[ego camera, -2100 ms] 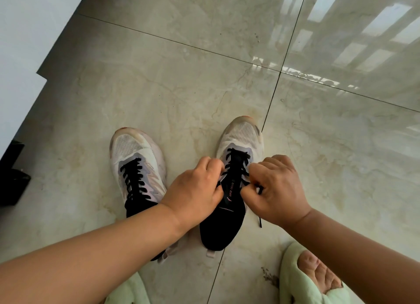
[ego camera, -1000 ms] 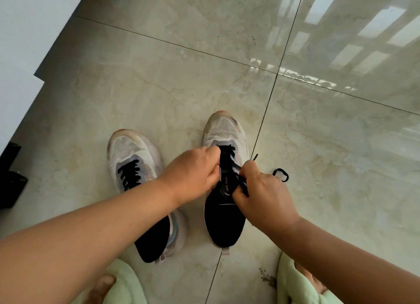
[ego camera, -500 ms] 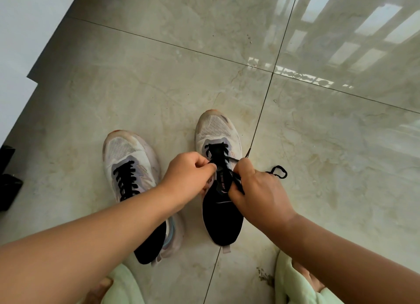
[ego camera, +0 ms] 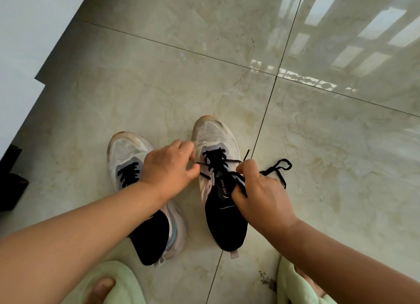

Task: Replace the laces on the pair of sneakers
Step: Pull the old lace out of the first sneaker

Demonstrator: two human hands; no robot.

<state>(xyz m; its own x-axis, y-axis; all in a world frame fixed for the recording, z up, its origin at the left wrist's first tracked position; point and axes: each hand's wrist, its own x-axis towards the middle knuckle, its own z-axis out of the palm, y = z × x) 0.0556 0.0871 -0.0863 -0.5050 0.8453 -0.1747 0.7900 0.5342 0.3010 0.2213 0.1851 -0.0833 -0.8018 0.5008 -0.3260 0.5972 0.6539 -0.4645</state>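
Two white mesh sneakers with black heels stand toe-away on the tiled floor. The left sneaker keeps its black lace threaded, and my left forearm hides its middle. The right sneaker has a black lace half loosened, one loop lying on the floor to its right. My left hand pinches a taut strand of that lace at the shoe's left eyelets. My right hand grips the lace over the tongue at the shoe's right side.
Glossy beige marble tiles lie all around, with window reflections at the top right. A white wall edge runs along the left with a black object at its base. My feet in pale green slippers are at the bottom.
The bow on the right sneaker has come undone and a lace loop now lies on the floor to the right. My left hand has drawn a strand out to the left.
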